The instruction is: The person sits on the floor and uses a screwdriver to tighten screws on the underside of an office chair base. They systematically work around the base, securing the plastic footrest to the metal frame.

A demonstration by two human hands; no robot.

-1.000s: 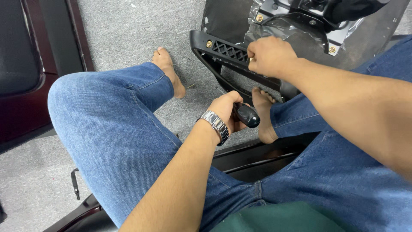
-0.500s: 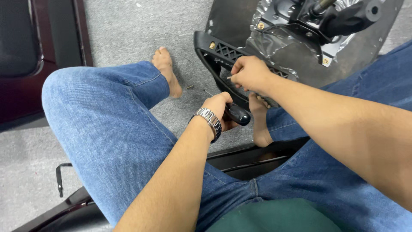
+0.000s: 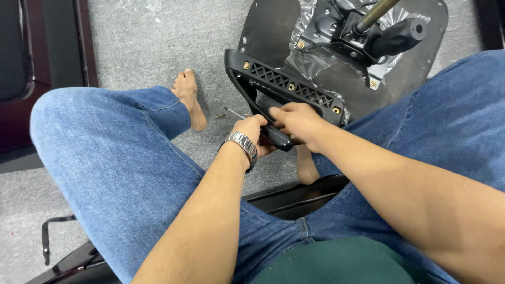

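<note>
Carpet (image 3: 137, 47), grey, underneath everything. Bare foot (image 3: 188, 97) resting on it at left, small screw (image 3: 220, 115) lying just beside. Left hand (image 3: 253, 134), steel watch (image 3: 241, 147) at the wrist, closed around the black handle of a screwdriver (image 3: 279, 139). Right hand (image 3: 300, 121) touching it, fingers curled over the same tool, against the black armrest (image 3: 284, 87). Armrest bolted to the upturned chair seat (image 3: 347, 52) lying further right.

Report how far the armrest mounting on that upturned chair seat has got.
Done: brass-coloured bolts sit in the black plastic armrest bracket. In hand: left hand grips a black tool handle, right hand steadies it. Left: loose screws on the grey carpet.
</note>
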